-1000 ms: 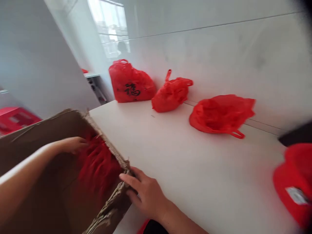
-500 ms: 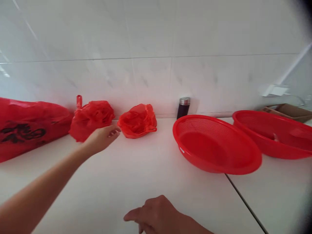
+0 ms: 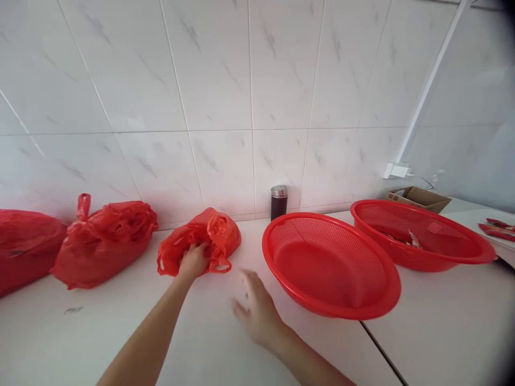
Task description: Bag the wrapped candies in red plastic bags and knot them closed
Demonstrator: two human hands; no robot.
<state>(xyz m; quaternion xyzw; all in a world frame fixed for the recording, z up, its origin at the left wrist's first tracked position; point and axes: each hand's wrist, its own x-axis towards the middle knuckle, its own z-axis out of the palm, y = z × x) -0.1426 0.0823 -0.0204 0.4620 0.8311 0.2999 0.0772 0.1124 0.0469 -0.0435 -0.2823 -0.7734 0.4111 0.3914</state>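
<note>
My left hand point(image 3: 193, 261) reaches across the white counter point(image 3: 209, 343) and grips a small crumpled red plastic bag point(image 3: 219, 236) lying near the tiled wall. My right hand point(image 3: 257, 308) hovers open just above the counter, fingers spread, a little right of that bag and left of a red plastic colander basket point(image 3: 386, 303). It holds nothing.
Left of the gripped bag lie a tied red bag point(image 3: 104, 241) and a larger red bag point(image 3: 24, 246). A dark bottle with a metal cap point(image 3: 278, 202) stands at the wall. A second red basket point(image 3: 422, 238) and a cardboard box point(image 3: 420, 197) sit at the right.
The view swung from the cardboard box to the counter. My left hand left the box, reached out and closed on the small red bag. My right hand moved forward and opened.
</note>
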